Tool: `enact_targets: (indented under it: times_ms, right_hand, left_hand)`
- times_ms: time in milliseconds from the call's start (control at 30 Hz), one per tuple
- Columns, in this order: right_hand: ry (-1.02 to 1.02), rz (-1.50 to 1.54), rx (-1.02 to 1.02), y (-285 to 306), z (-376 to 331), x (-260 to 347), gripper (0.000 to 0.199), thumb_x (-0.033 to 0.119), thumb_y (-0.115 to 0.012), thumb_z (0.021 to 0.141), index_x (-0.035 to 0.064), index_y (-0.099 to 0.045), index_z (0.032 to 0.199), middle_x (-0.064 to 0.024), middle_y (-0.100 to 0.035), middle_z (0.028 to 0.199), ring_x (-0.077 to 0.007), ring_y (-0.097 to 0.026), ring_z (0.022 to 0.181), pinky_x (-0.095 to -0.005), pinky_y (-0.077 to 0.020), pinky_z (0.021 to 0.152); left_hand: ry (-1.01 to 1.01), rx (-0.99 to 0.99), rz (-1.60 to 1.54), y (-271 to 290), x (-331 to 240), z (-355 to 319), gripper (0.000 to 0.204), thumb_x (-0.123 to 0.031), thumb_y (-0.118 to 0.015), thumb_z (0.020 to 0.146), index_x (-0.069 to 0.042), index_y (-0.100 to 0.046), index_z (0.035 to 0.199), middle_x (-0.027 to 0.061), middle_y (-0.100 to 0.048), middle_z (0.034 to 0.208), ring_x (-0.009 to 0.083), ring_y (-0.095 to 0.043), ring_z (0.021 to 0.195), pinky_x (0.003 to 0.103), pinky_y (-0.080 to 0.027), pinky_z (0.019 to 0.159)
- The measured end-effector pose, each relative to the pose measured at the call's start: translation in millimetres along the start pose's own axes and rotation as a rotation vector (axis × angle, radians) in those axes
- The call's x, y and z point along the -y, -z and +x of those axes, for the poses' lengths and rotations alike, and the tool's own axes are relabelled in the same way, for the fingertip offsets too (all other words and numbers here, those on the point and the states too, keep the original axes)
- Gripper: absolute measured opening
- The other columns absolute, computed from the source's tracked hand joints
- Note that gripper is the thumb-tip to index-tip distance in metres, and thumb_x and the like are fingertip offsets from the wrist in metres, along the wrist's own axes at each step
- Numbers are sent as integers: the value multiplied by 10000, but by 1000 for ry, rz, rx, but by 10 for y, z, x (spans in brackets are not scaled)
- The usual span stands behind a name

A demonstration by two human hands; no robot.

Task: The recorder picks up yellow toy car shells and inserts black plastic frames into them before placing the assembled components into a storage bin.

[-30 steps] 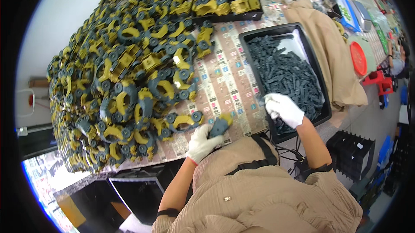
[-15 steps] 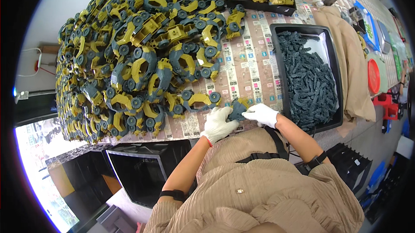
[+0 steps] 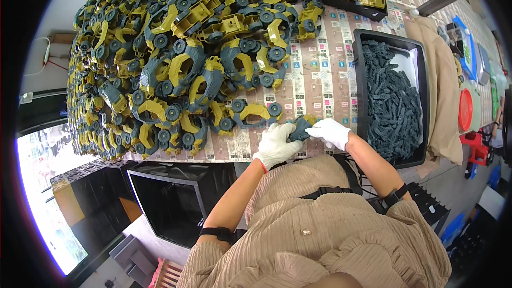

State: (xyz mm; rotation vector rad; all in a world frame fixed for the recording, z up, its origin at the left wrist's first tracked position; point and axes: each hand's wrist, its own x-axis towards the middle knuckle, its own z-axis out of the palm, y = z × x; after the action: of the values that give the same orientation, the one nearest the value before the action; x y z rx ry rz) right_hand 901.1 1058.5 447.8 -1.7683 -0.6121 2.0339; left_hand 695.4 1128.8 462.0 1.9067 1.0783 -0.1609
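Gripping one grey-yellow toy part (image 3: 302,127) at the desk's (image 3: 320,74) near edge, left hand (image 3: 276,144) and right hand (image 3: 330,132) both closed on it; black tray (image 3: 358,80) just right.

Long worktable (image 3: 320,82) under patterned covering, beige cloth (image 3: 440,90) draped at right edge. Dark open crate (image 3: 170,202) below. Pale wall (image 3: 80,0) behind. Bright daylight through opening (image 3: 45,192) at lower left.
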Motion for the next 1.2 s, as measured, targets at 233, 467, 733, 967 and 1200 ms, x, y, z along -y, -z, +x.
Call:
enact_targets:
  times_ms: [233,467,733,967,1200]
  right_hand:
    - [-209,139,68,86,186,86,272,282,-723,879,52,-640,759,26,-433,568,-96,-352,441,-268,-261,375]
    - [-238,-97,59,55,244,260,328,325,-700,893,41,-639,742,-7,-453,563,-118,-390,440,-295,-311,372]
    - [-220,-353,145,126,361,383,346,326,-677,889,27,-674,716,-62,-521,568,-172,-465,419,-332,-379,392]
    - [-259,-205,147,87,449,441,310,279,-707,870,30,-653,694,-36,-477,532,-144,-402,394,-331,-327,368]
    - [-197,-198,71,29,160,230,343,359,-736,869,76,-634,705,9,-501,540,-106,-434,394,-301,-294,359]
  left_hand:
    - [-11,36,-152,53,23,93,460,-507,-647,799,-56,-678,884,160,-640,847,333,-574,913,428,-450,825]
    - [86,104,-176,48,-4,132,500,-545,-613,829,-48,-648,789,162,-624,815,337,-564,881,435,-440,802]
    - [83,143,-123,42,16,211,517,-547,-628,794,-30,-636,808,184,-620,855,361,-555,903,438,-443,812]
    - [103,138,-157,91,56,266,471,-496,-665,783,-26,-656,763,177,-638,781,337,-599,810,435,-470,745]
    - [-127,227,-140,203,113,134,440,-486,-652,802,-62,-690,912,175,-683,859,315,-668,829,429,-503,750]
